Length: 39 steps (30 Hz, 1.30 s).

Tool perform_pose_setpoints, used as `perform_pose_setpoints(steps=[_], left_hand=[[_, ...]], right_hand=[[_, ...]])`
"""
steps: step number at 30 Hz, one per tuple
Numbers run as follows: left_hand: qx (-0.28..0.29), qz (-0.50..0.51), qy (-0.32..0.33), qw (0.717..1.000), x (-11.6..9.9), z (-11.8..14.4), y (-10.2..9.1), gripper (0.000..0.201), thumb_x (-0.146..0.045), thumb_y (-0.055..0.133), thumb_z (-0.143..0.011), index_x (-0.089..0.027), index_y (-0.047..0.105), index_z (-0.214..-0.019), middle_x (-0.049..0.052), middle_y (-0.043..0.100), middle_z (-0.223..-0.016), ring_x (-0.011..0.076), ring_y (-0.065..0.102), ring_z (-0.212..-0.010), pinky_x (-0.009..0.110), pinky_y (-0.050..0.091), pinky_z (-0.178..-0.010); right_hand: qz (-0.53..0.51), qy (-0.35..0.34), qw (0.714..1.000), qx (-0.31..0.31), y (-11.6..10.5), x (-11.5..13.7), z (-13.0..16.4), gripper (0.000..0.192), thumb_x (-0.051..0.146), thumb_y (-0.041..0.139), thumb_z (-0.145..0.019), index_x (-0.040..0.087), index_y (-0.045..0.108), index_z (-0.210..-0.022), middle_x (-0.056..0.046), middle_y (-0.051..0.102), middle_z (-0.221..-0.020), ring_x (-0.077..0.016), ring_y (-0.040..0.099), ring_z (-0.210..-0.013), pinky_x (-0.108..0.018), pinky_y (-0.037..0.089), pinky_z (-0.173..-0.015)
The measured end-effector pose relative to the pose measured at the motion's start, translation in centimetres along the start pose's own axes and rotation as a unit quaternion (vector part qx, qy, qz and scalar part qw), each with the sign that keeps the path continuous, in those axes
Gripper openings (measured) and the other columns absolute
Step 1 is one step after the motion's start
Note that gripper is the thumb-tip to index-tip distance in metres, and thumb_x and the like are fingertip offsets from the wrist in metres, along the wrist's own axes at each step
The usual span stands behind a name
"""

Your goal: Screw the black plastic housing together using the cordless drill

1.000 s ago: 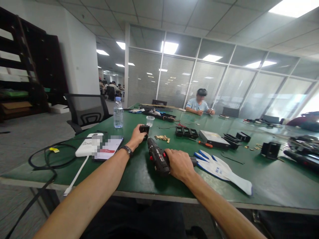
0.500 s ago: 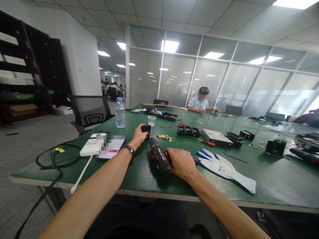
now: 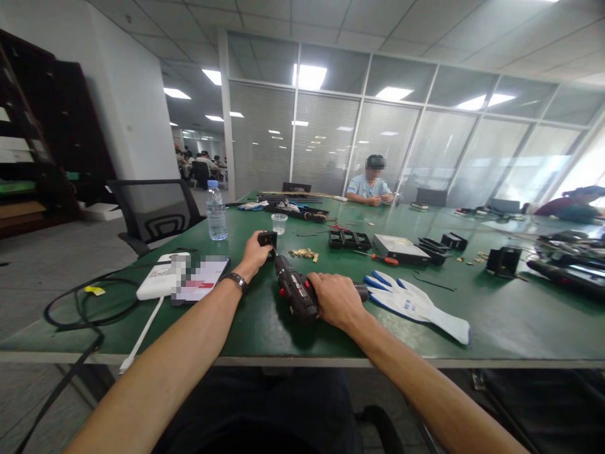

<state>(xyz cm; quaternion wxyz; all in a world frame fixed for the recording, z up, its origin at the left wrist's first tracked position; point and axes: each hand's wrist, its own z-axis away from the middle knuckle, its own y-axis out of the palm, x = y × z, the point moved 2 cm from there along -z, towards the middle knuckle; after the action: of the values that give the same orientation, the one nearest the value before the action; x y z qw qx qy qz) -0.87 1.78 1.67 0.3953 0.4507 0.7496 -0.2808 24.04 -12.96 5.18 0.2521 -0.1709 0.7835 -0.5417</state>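
The left hand (image 3: 255, 253) pinches a small black part (image 3: 268, 239) against the green worktop (image 3: 265, 328). The right hand (image 3: 333, 299) is closed around a black cordless drill (image 3: 295, 293), and its tip points at the part. Just beside lie brass screws (image 3: 304, 254) and a white glove (image 3: 416, 305).

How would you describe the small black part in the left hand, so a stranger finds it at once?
On the green table, follow the left hand. Its fingers grip a small black block at the drill tip. Unlike the black parts farther right, it is held.
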Motion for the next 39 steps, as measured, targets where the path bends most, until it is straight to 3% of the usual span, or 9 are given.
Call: perform_pose_setpoints(steps=[17, 39], left_hand=[[-0.006, -0.005, -0.008, 1.0, -0.2, 0.1, -0.1, 0.047, -0.01, 0.066, -0.056, -0.018, 0.06, -0.102, 0.005, 0.066, -0.095, 0.0197, 0.061, -0.091, 0.036, 0.046, -0.09], [-0.008, -0.011, -0.005, 1.0, -1.0, 0.5, -0.1, 0.044, -0.011, 0.064, -0.056, -0.017, 0.061, -0.099, 0.004, 0.065, -0.093, 0.0189, 0.06, -0.089, 0.033, 0.046, -0.087]], right_hand=[[0.004, 0.006, 0.999, 0.033, -0.7, 0.3, 0.1, 0.03, 0.029, 0.055, -0.082, 0.021, 0.051, -0.11, -0.01, 0.065, -0.103, -0.0246, 0.061, -0.092, -0.032, 0.04, -0.076], [0.009, -0.003, 1.0, 0.028, -0.6, 0.3, 0.1, 0.031, 0.033, 0.056, -0.082, 0.02, 0.051, -0.111, -0.01, 0.065, -0.103, -0.0259, 0.062, -0.091, -0.034, 0.041, -0.075]])
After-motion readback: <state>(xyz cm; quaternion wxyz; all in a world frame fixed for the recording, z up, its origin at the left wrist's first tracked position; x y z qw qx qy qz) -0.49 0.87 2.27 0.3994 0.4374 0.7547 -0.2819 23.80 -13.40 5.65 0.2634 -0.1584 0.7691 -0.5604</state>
